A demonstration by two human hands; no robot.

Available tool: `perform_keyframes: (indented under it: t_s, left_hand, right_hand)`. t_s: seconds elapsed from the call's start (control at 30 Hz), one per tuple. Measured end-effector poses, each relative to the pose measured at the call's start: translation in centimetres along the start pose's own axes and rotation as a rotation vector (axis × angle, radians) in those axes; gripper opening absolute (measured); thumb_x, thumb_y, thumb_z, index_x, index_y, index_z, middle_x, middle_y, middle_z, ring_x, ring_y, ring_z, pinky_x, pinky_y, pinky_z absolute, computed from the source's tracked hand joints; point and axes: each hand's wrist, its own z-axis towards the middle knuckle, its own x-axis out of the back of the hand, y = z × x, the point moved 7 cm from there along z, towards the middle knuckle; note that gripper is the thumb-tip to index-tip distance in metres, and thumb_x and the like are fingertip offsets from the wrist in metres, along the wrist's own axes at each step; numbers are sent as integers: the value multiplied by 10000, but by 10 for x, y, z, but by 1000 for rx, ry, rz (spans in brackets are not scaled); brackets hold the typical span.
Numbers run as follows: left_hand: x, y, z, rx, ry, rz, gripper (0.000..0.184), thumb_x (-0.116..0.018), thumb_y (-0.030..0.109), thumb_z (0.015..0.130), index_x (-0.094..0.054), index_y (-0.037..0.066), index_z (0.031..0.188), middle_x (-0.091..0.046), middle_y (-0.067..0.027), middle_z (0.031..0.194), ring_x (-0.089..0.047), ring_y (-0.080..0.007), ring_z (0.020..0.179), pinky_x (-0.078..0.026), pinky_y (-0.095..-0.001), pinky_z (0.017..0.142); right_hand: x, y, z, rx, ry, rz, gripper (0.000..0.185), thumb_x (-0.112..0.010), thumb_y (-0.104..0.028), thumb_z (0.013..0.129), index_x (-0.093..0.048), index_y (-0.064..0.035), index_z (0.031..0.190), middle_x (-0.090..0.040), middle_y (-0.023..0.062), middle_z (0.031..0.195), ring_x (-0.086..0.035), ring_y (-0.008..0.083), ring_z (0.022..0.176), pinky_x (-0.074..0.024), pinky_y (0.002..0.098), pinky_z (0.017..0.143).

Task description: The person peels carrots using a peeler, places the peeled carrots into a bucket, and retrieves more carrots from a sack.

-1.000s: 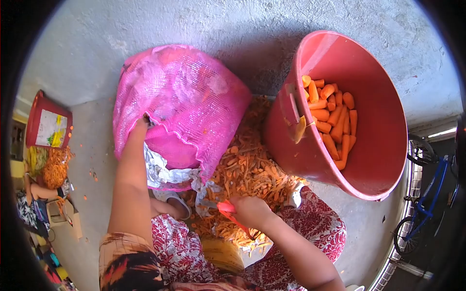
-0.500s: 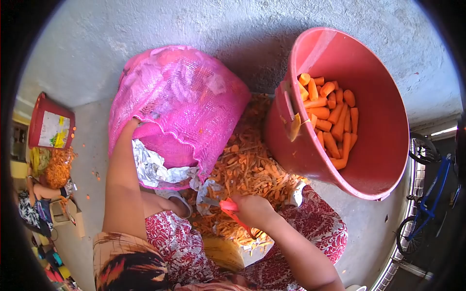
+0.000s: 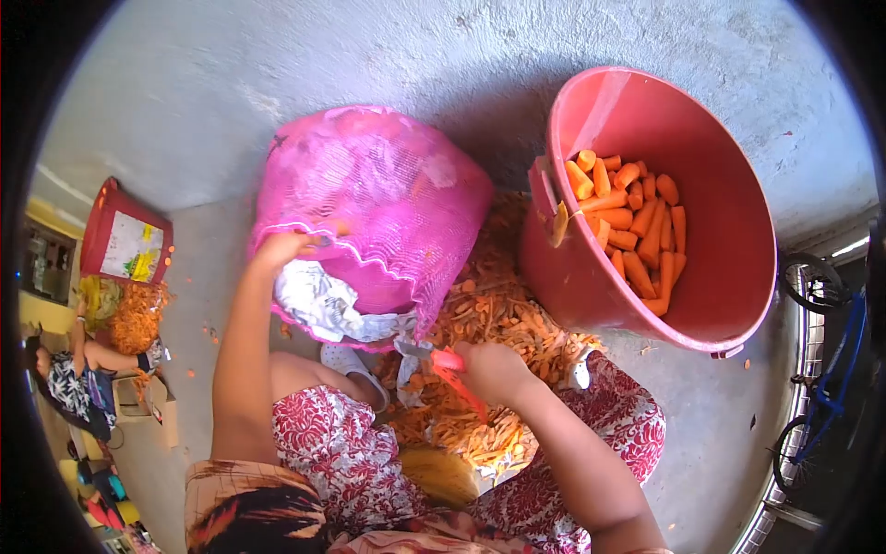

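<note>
A pink mesh bag (image 3: 388, 198) leans against the wall, its mouth facing me. My left hand (image 3: 288, 247) is at the bag's edge, its fingers partly under the mesh; an orange patch shows by them, but I cannot tell what they hold. Crumpled whitish paper (image 3: 318, 300) lies in the bag's mouth. My right hand (image 3: 498, 374) is closed around the red-orange handle of a knife (image 3: 415, 349), blade pointing left. An orange strip hangs below that hand. Beneath lies a heap of carrot peelings (image 3: 503, 323). Peeled carrots (image 3: 646, 222) fill the bottom of the tilted red tub (image 3: 711, 277).
Between my legs is a yellowish rounded object (image 3: 438, 475). At far left are another red bucket (image 3: 129, 235), a pile of orange peelings (image 3: 138, 314), a seated person (image 3: 88, 369) and a cardboard box (image 3: 152, 406). A blue bicycle (image 3: 831, 369) stands at right beyond a metal grille.
My left hand has drawn partly back from inside the mesh bag to its edge. My right hand with the knife has risen slightly in view. The whole view has shifted a little.
</note>
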Motion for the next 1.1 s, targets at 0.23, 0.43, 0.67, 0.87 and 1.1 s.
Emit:
perform_keyframes:
  t_s: [0.23,0.43,0.67,0.87,1.1]
  left_hand:
    - [-38,65,-126,-253,8,-191,263,-616,145,729,-528,49,957,-567,-40,848,-554,-149,740,-466,-268,635]
    - [-114,39,-156,-17,-247,-1309,268,-626,307,732,-525,102,871,-539,-44,800,-560,-225,738,-469,-432,657]
    - [-225,39,-216,153,-537,-1656,317,-536,307,797,-477,40,957,-497,-139,899,-516,-248,849,-463,-375,747]
    - [-262,35,-248,295,-590,-1545,269,-425,344,840,-512,122,964,-561,-48,783,-547,-174,696,-455,-298,530]
    - [-266,51,-296,263,-737,-1437,286,-401,420,840,-547,195,940,-570,24,729,-526,-101,620,-407,-267,468]
  right_hand:
    - [12,3,-5,30,109,0,199,-475,-177,732,-515,-42,872,-587,173,788,-570,329,760,-445,418,676]
    - [35,-7,-29,57,256,294,215,-525,-182,741,-537,-15,877,-580,194,784,-563,339,760,-428,391,665]
    - [49,-4,-64,35,714,822,190,-502,-178,815,-532,2,866,-555,88,666,-504,121,620,-416,285,600]
    - [41,-25,-102,62,1051,1201,156,-476,-142,845,-523,4,870,-537,16,713,-468,69,625,-399,232,566]
    - [29,-49,-139,8,1232,1019,116,-451,-97,835,-508,2,817,-527,50,652,-472,98,602,-402,270,551]
